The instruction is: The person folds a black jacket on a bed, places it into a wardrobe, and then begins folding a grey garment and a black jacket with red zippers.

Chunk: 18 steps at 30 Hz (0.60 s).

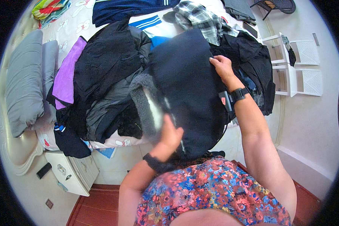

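Note:
A dark navy garment [192, 83] with a grey fleecy lining [143, 101] is spread before me, its near end close to my body. My right hand [223, 67] pinches its right edge between thumb and fingers. Over the lining's near edge is my left hand [170, 135], blurred by motion, thumb pointing away from me. Whether its fingers grip the cloth is hidden. A white strip [153, 105] shows along the fleece beside that hand.
The bed [64, 28] bears a black jacket [105, 56], a purple cloth [69, 71], a plaid shirt [201, 20], black clothes [248, 52] and grey pillows [24, 83]. White chairs [290, 81] stand at right. A white nightstand [73, 169] sits at near left.

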Motion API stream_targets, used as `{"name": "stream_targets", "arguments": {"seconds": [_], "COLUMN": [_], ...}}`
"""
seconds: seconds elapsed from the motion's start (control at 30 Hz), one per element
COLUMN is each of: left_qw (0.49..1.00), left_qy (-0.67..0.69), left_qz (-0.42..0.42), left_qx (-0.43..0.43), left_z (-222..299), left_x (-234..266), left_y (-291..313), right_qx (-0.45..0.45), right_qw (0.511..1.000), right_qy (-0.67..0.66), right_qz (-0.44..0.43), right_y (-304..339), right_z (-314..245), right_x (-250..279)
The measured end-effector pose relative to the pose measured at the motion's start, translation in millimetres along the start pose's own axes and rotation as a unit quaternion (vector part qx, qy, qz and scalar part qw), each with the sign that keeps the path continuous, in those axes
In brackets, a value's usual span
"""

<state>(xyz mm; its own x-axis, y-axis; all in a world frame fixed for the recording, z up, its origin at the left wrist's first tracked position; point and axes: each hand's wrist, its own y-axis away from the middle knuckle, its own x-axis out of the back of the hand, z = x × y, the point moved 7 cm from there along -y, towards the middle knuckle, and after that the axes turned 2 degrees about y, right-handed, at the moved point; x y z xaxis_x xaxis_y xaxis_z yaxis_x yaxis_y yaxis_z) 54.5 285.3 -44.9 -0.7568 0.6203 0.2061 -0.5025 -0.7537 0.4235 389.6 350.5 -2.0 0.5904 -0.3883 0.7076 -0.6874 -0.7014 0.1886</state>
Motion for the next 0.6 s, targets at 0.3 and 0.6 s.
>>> {"name": "stream_targets", "arguments": {"seconds": [0.3, 0.6], "left_qw": [0.918, 0.916], "left_qy": [0.366, 0.364], "left_qz": [-0.148, -0.142], "left_qx": [0.030, 0.093], "left_z": [14.0, -37.7], "left_x": [-13.0, -39.3], "left_y": [-5.1, -27.3], "right_qx": [-0.009, -0.071], "right_qw": [0.914, 0.987], "right_qy": [-0.366, -0.087], "right_qz": [-0.177, -0.117], "right_y": [15.6, -28.4], "right_z": [-54.5, -48.3], "right_x": [25.1, 3.9]}}
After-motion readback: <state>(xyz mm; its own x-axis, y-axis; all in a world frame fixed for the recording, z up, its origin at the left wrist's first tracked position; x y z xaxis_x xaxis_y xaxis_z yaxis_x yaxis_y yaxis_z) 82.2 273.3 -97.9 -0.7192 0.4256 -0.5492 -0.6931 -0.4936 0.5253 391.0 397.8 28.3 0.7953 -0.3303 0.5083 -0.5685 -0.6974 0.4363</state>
